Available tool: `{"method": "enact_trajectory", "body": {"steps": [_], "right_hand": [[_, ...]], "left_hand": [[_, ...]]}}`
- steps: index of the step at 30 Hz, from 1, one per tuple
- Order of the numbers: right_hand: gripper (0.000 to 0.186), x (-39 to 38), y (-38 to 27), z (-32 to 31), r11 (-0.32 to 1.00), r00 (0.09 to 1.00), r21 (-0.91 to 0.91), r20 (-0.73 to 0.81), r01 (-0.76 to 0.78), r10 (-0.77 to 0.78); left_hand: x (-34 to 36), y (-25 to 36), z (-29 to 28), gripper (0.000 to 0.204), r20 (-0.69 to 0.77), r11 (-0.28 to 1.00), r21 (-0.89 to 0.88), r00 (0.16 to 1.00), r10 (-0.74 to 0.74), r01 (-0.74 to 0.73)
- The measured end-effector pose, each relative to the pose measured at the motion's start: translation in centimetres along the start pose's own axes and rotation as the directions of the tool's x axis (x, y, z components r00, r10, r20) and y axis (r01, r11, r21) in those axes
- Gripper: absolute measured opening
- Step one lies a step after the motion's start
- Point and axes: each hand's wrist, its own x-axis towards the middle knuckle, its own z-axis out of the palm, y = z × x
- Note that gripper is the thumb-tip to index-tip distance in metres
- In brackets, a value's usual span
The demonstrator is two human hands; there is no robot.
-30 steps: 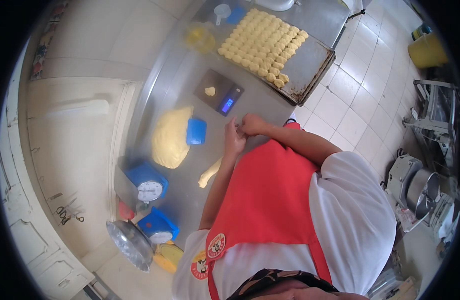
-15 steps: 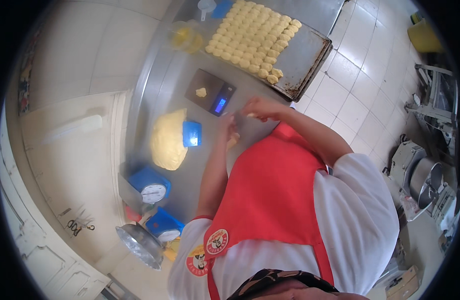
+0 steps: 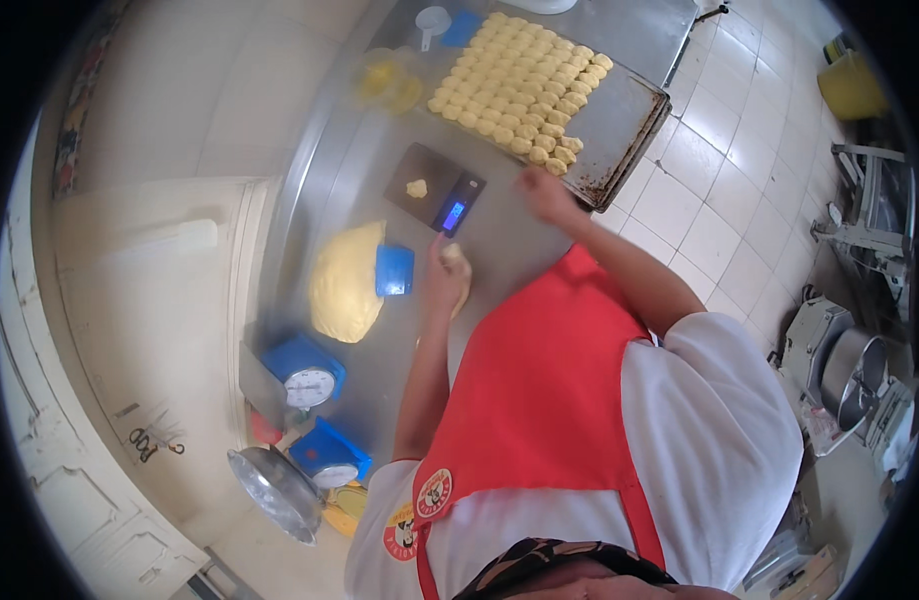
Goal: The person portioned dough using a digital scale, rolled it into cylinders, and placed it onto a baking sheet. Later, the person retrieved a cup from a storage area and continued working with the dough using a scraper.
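Observation:
My left hand [image 3: 443,284] is closed round a strip of pale yellow dough [image 3: 460,283], just below the digital scale. My right hand [image 3: 551,199] is at the near corner of the baking tray [image 3: 619,130], its fingers curled in and slightly blurred; what they hold is hidden. Rows of small dough balls [image 3: 524,85] cover the tray's left part. On the flat digital scale [image 3: 416,208] lies one small dough lump [image 3: 416,188]. To the left sits a large dough mass [image 3: 345,285], a blue dough scraper [image 3: 394,270] against its right side.
Two blue dial scales [image 3: 304,370] and a metal bowl [image 3: 279,494] stand at the lower left. Beyond the digital scale are clear containers with yellow contents [image 3: 387,82] and a white measuring cup [image 3: 432,20]. Tiled floor [image 3: 704,185] lies right of the metal table.
My right hand has moved away from my left, up and right to the tray's corner. My left hand stays near the scale with the dough. The whole view has shifted slightly.

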Motion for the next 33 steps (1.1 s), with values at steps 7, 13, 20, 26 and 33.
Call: {"method": "enact_trajectory", "body": {"steps": [7,13,20,26,33], "right_hand": [[0.045,-5.0,-4.6,9.7,0.904,0.878,-0.304,0.459,0.3,-0.138],[0.043,-1.1,-5.3,7.6,0.631,0.79,-0.502,0.517,0.591,-0.329],[0.04,-3.8,-4.2,0.4,0.958,0.797,-0.079,0.576,0.276,-0.182],[0.037,8.5,0.0,-13.8,0.989,0.999,-0.14,-0.014,-0.045,0.043],[0.037,5.5,-1.2,-5.2,0.913,0.873,-0.401,-0.413,0.082,-0.26]], "left_hand": [[-0.5,-0.3,2.3,0.043,-0.045,0.925,0.199,0.94,0.337,-0.322],[1.7,4.6,4.0,0.028,0.011,0.879,0.169,0.893,0.451,-0.446],[4.9,-2.9,2.7,0.024,0.277,0.743,-0.451,0.869,-0.41,0.494],[5.1,-6.0,-2.5,0.035,0.062,0.865,-0.273,0.906,-0.42,0.42],[1.3,-6.0,-0.9,0.058,-0.239,0.925,0.375,0.958,0.157,-0.058]]}}
